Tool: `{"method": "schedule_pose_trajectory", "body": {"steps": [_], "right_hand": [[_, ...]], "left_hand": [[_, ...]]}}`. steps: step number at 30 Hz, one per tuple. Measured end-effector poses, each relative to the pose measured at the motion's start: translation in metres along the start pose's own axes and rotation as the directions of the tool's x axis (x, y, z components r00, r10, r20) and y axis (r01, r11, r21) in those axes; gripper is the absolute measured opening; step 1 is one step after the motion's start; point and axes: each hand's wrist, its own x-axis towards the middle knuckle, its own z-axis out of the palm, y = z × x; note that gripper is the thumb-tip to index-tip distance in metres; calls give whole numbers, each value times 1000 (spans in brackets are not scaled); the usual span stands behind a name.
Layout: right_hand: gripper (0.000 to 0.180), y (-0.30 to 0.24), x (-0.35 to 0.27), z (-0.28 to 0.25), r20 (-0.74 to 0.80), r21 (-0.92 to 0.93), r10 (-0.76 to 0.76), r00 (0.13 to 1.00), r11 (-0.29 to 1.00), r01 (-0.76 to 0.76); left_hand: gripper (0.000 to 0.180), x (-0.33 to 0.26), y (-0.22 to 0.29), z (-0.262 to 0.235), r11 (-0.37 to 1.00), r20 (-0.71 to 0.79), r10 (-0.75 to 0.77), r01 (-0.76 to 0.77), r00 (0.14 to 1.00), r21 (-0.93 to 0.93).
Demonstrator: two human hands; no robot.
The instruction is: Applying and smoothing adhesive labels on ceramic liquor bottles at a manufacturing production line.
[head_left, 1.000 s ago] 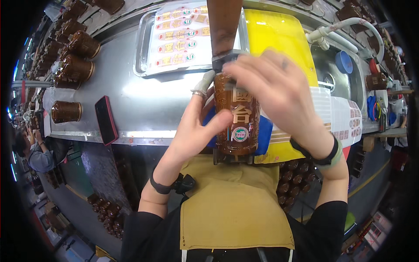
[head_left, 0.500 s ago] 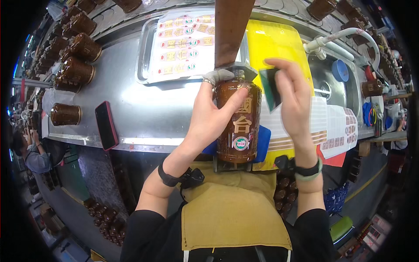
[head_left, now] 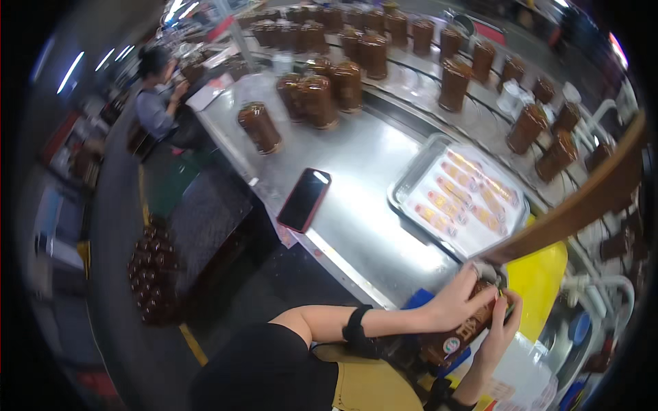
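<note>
The steel bench stretches away beyond the grip, carrying a tray of labels and a dark phone. A brown bottle, tilted and mostly hidden by fingers, lies clamped between the left hand above and the right hand below; its label is partly visible, its cap obscured.
</note>
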Motion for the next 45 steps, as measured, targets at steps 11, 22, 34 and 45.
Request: {"method": "schedule_pose_trajectory", "body": {"steps": [11,22,34,45], "right_hand": [[21,17,12,2,11,-30,-38,999,999,38],[17,16,13,5,3,78,48,999,996,-48],[17,12,17,0,56,113,110,992,987,-116],[18,8,19,3,73,83,115,991,989,-121]], "left_hand": [[47,3,7,-5,996,-13,-29,30,999,80],[41,4,-3,3,984,-89,-6,22,996,176],[41,5,-2,-3,984,-29,11,-5,1000,177],[52,10,7,-3,983,-76,-144,151,987,102]]}}
